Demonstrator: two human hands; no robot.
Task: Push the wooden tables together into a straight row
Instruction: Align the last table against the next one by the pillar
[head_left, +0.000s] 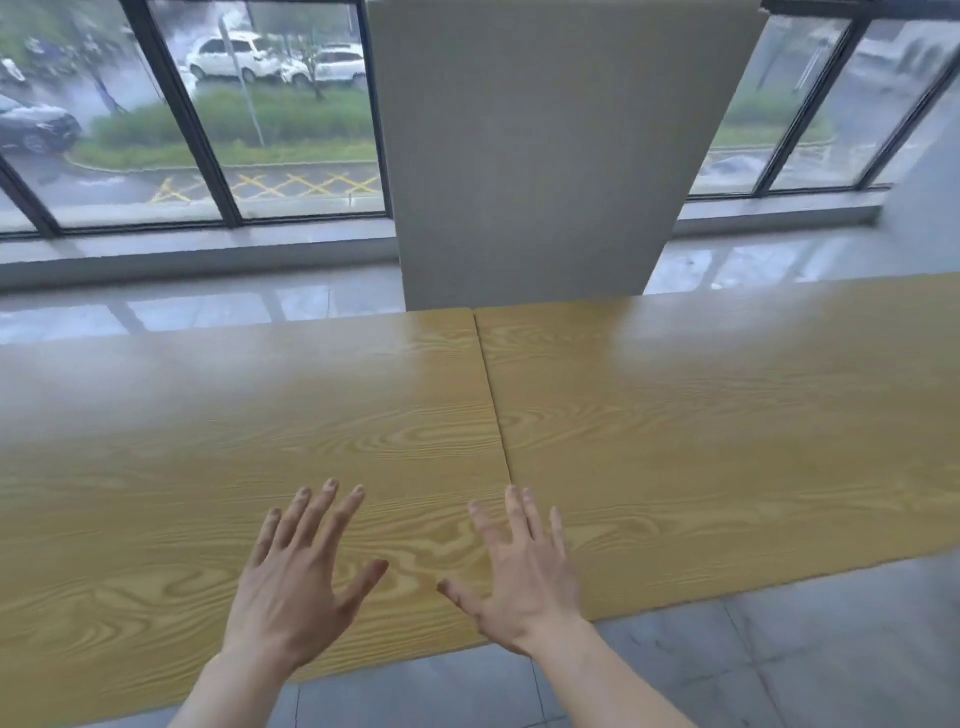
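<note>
Hovering spread fingers (332, 512), seam (493, 395) between joined wooden tables (727, 415) beneath right hand (522, 587)

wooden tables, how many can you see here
2: the left table under both hands, and the right table, meeting at a thin seam. More may sit outside the frame.

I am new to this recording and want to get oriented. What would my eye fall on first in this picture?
First, the two open hands low in the middle: the left hand over the left wooden table, the right hand across the seam. The seam runs away from the viewer between that table and the right wooden table, their edges close together. Behind them stands a grey pillar, with windows on both sides.
</note>
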